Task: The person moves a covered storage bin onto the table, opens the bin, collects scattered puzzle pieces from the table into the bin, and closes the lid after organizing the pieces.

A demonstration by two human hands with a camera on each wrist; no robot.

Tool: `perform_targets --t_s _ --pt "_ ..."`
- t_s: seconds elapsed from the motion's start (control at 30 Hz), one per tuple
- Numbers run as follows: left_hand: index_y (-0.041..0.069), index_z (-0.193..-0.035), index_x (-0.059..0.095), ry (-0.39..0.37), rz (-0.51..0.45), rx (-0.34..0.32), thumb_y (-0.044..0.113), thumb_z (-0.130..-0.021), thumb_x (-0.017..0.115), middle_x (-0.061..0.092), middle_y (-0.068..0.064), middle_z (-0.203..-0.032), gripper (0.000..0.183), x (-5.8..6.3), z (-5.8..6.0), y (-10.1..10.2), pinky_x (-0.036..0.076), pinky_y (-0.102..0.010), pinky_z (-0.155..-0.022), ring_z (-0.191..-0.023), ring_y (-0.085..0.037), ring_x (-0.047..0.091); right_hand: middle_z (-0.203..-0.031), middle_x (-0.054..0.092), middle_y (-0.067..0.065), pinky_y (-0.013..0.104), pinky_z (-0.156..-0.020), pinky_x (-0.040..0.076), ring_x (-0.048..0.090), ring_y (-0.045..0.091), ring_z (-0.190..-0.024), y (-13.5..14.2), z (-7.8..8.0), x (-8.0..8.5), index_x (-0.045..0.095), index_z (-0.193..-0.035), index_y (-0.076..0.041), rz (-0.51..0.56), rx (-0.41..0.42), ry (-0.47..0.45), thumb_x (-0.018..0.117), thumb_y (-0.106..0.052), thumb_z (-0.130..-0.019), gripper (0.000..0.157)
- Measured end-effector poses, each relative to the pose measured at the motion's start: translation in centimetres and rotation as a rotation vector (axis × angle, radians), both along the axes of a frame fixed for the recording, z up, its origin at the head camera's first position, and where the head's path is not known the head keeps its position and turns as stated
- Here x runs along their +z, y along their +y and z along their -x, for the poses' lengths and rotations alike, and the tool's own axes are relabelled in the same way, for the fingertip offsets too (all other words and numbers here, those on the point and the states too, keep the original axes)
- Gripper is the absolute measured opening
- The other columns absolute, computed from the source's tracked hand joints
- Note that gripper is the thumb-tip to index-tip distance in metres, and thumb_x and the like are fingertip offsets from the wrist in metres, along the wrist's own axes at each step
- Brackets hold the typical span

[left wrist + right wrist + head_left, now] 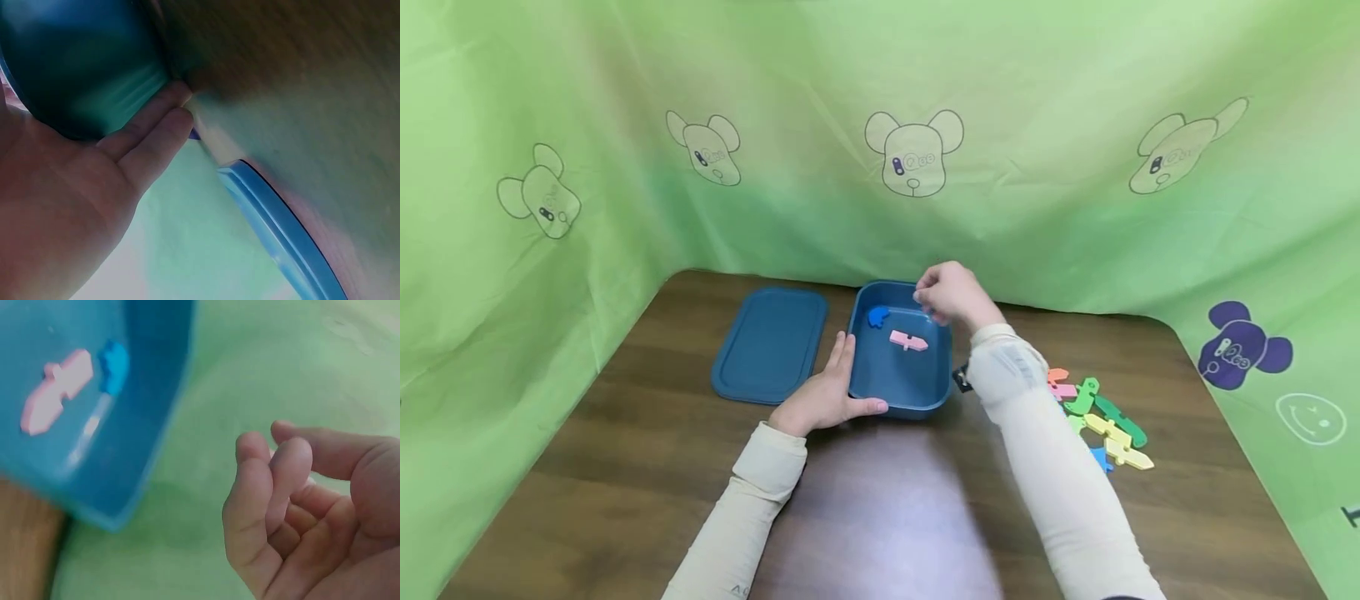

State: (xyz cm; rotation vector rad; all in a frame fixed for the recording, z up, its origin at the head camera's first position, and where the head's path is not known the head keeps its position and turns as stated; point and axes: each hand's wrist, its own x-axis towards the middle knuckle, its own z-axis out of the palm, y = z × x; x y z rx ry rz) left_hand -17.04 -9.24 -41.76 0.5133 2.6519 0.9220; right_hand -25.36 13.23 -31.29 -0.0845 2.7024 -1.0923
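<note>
Head view: my right hand (951, 296), fingers loosely curled and empty, hovers at the blue box's (901, 402) far rim; the pink piece (908, 340) lies lower left, long axis sideways. Left wrist: my left hand (94, 181) lies flat on the box wall. Right wrist: pink piece at upper left.

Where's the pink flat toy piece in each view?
Head: pink flat toy piece lies on the floor of the blue plastic box, picture centre.
Left wrist: not in it; only the box's outer wall against the left hand.
Right wrist: upper left, inside the box.
Shared landmark: the blue box.
</note>
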Motion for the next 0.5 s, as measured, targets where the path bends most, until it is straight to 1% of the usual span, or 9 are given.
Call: perform_targets --t_s 0.07,0.13,0.2,0.27,0.33,0.4,0.5 --pt "0.014 -0.152 -0.009 -0.005 0.006 0.009 0.064 -0.076 0.066 -0.016 -0.003 -0.156 0.118 -0.2 -0.1 -0.1 0.045 -0.043 -0.089 -0.119 -0.037 0.049 -0.089 0.063 0.019 0.033 -0.059 0.053 0.060 0.021 -0.061 1.5 -1.0 0.4 0.063 -0.106 -0.001 0.016 0.017 0.018 0.061 -0.012 -0.092 0.018" --pt "0.015 -0.152 -0.009 -0.005 0.001 0.014 0.064 -0.076 0.066 -0.016 -0.003 -0.156 0.118 -0.4 -0.2 -0.2 0.045 -0.044 -0.088 -0.118 -0.037 0.049 -0.088 0.064 0.018 0.035 -0.059 0.053 0.061 0.022 -0.062 3.4 -2.1 0.3 0.063 -0.108 -0.001 0.012 0.033 0.049 0.061 -0.013 -0.092 0.020" --pt "0.015 -0.152 -0.009 -0.006 -0.003 0.020 0.064 -0.076 0.066 -0.015 -0.003 -0.156 0.118 -0.4 -0.2 -0.3 0.045 -0.044 -0.088 -0.116 -0.037 0.050 -0.087 0.064 0.016 0.035 -0.059 0.052 0.061 0.023 -0.062 5.6 -3.3 -0.1 0.062 -0.109 -0.001 -0.005 0.048 0.078 0.061 -0.014 -0.092 0.021" --pt "0.015 -0.152 -0.009 -0.008 -0.001 0.021 0.065 -0.075 0.066 -0.014 -0.004 -0.157 0.118 -0.5 -0.3 -0.5 0.045 -0.044 -0.088 -0.116 -0.037 0.051 -0.088 0.064 0.015 0.034 -0.060 0.052 0.061 0.022 -0.063 8.1 -4.5 -0.7 0.062 -0.110 -0.002 -0.018 0.046 0.088 0.061 -0.015 -0.093 0.022" --pt "0.016 -0.152 -0.010 -0.016 0.008 0.019 0.066 -0.075 0.065 -0.016 -0.003 -0.156 0.118 -0.6 -0.4 -0.6 0.045 -0.044 -0.088 -0.117 -0.036 0.050 -0.089 0.064 0.015 0.034 -0.059 0.052 0.061 0.022 -0.064 10.6 -5.9 -1.5 0.061 -0.111 -0.002 -0.041 0.028 0.082 0.060 -0.016 -0.094 0.023" --pt "0.016 -0.152 -0.010 -0.019 0.016 0.019 0.068 -0.074 0.064 -0.016 -0.002 -0.156 0.120 -0.6 -0.5 -0.8 0.045 -0.043 -0.088 -0.118 -0.036 0.050 -0.094 0.064 0.016 0.033 -0.059 0.052 0.063 0.021 -0.067 13.0 -7.2 -2.1 0.059 -0.115 -0.001 -0.059 0.000 0.072 0.058 -0.018 -0.094 0.027" --pt "0.016 -0.151 -0.011 -0.020 0.021 0.024 0.070 -0.073 0.064 -0.017 -0.001 -0.156 0.120 -0.7 -0.7 -0.9 0.046 -0.043 -0.086 -0.116 -0.036 0.051 -0.099 0.063 0.019 0.036 -0.061 0.051 0.062 0.025 -0.073 16.5 -9.2 -2.8 0.056 -0.118 -0.001 -0.134 -0.058 0.052 0.057 -0.021 -0.095 0.030"
